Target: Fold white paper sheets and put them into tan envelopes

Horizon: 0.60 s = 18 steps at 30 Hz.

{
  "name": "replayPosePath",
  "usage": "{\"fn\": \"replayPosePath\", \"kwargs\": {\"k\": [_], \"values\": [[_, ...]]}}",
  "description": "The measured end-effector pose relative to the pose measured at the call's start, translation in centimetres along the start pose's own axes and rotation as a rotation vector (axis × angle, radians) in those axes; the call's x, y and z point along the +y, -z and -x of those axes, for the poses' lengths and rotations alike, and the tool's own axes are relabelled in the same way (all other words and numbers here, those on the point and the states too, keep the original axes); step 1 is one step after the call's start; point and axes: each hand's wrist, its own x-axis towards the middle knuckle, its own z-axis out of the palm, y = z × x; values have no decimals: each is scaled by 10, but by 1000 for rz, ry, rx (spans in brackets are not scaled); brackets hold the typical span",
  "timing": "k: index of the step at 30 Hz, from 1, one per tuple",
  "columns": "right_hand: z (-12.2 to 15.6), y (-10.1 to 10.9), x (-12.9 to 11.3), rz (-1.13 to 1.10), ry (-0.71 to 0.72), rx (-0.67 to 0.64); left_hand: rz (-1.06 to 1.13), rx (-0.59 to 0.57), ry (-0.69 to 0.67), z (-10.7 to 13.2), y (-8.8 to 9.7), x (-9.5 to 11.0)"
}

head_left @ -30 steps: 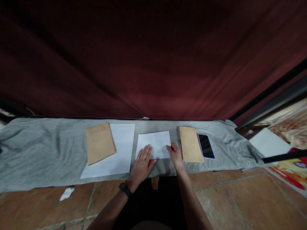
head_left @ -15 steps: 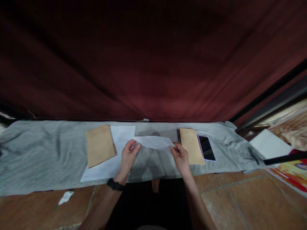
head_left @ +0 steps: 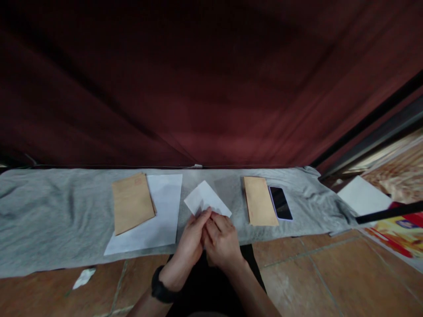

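A folded white sheet of paper is held at its near edge, tilted, above the grey cloth. My left hand, with a black band on the wrist, is closed on the paper, thumb on top. Pressed against it, my right hand has its fingers curled over the paper's near edge. The two hands meet and hide that part of the sheet. To the left, a stack of brown envelopes lies partly over flat white paper. More brown envelopes lie to the right.
A phone with a dark screen lies beside the right-hand envelopes. Grey cloth covers the long narrow surface, with dark red fabric behind it. A white scrap is on the tiled floor. A dark bar slants at right.
The white paper was stretched flat between my separated hands. Now it is folded shorter and turned at an angle, and both hands have come together at its near edge, closer to my body.
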Motion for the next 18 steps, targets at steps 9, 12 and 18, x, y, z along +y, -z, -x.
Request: {"fn": "replayPosePath", "kwargs": {"k": [9,12,18], "values": [[23,4,57,-573,-727,280,-179,-269,256,-10,30,49],[24,1,71,-1116,-1053,207,-223,-352,292,-11,32,53],[44,-13,79,-1380,-1153,52,-382,-229,267,-50,56,31]]}}
